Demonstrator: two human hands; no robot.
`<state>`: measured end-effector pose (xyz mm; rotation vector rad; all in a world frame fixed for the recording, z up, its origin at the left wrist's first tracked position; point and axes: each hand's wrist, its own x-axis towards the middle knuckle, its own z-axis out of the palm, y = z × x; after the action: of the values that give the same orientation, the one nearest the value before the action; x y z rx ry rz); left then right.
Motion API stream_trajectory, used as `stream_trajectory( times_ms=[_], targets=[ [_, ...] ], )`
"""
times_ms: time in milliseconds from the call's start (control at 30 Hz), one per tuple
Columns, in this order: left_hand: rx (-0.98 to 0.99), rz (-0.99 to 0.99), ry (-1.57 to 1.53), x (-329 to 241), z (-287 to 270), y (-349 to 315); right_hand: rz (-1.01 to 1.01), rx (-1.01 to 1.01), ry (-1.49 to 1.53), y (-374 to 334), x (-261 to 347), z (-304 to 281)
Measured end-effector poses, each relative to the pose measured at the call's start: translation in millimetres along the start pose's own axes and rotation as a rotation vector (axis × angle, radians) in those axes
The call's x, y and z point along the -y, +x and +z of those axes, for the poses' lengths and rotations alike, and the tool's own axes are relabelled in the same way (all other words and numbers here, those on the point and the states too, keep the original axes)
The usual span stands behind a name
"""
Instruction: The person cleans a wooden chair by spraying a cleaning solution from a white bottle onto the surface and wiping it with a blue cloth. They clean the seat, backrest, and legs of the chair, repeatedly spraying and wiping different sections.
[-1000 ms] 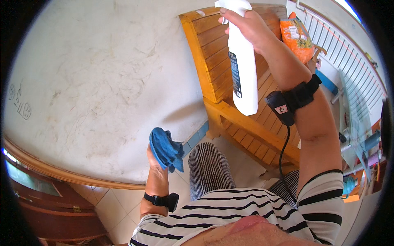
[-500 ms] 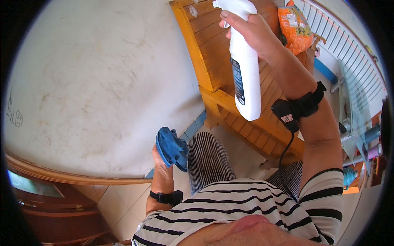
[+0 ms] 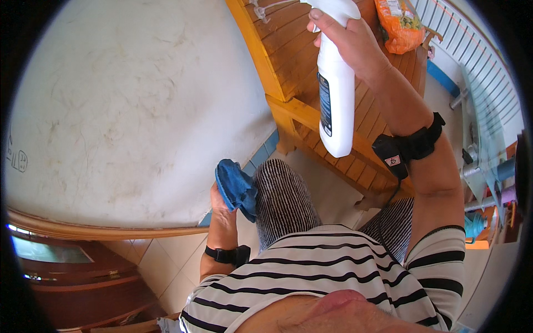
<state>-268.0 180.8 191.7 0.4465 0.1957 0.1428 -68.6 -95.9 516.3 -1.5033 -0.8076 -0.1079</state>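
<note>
Right hand (image 3: pixel 350 41) gripping white spray bottle (image 3: pixel 335 100); left hand (image 3: pixel 222 202) clutching blue cloth (image 3: pixel 236 186) beside pale surface (image 3: pixel 127 111). Step: spraying; next, aim nozzle tableward.

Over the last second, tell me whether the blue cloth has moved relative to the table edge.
Yes. The blue cloth, gripped in the left hand, has drifted right, away from the round table's rim and toward the striped knee.

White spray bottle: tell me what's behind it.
Behind the white spray bottle, held by the right hand, is a wooden slatted bench with an orange bag on it. The slats directly behind the bottle are covered.
</note>
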Motion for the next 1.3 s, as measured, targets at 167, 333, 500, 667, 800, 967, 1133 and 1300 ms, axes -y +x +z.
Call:
stream_trajectory(
  times_ms=[167, 333, 500, 667, 800, 967, 1133, 1300],
  targets=[
    [0.030, -0.028, -0.024, -0.6, 0.5, -2.5, -0.032, -0.070, -0.156, -16.5, -19.4, 1.5],
    [0.032, -0.109, -0.070, 1.6, 0.9, -3.3, 0.072, -0.056, -0.203, -30.6, -33.2, -5.1],
    [-0.006, -0.121, -0.074, 1.5, -9.3, -3.1, 0.037, -0.084, -0.139, -42.9, -36.0, 2.8],
    [0.110, -0.040, 0.014, -10.2, -4.4, 3.1, 0.228, -0.023, -0.207, -58.2, -42.7, 0.0],
    [0.107, 0.145, -0.024, -19.3, 48.5, -7.2, 0.112, -0.064, -0.229, -65.2, -57.3, 1.2],
    [0.488, 0.247, -0.210, -27.4, 78.4, -13.9, 0.199, -0.091, -0.206, -74.9, -71.4, 6.8],
    [0.291, 0.285, 0.393, 8.9, 82.5, -6.9, 0.192, -0.141, -0.240, -83.7, -85.1, 7.2],
    [0.482, 0.219, -0.061, 6.4, 107.0, 1.3, 0.204, -0.104, -0.267, -90.6, -94.7, 1.8]
  ],
)
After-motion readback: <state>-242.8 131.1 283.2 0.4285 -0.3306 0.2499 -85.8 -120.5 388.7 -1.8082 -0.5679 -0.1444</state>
